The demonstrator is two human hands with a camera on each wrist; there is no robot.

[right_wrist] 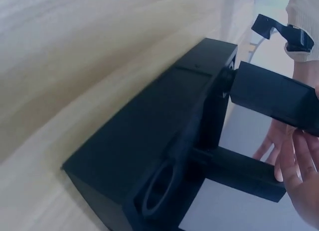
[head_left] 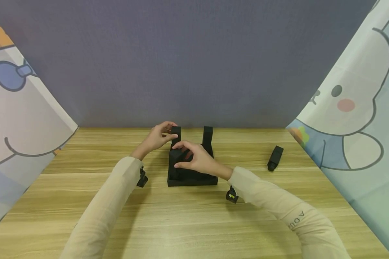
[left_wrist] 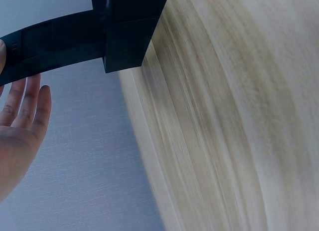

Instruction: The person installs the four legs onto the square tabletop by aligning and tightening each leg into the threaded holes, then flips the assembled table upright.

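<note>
A black rectangular base (head_left: 192, 182) lies on the table with square black posts standing at its corners. My left hand (head_left: 155, 138) grips the far-left post (head_left: 176, 132), thumb on one side and fingers on the other; the left wrist view shows this post (left_wrist: 55, 46) too. Between thumb and fingers, my right hand (head_left: 197, 158) holds the near-left post (head_left: 175, 162). In the right wrist view that post (right_wrist: 271, 96) has a round peg at its lower end, at the base's corner. A round hole (right_wrist: 159, 188) shows at the near-right corner.
Untouched, another post (head_left: 208, 136) stands at the far-right corner. A loose black post (head_left: 275, 158) with a round peg lies on the wooden table (head_left: 181, 226) to the right. Behind the table rises a grey wall (head_left: 188, 64), and printed cloths (head_left: 350, 108) flank both sides.
</note>
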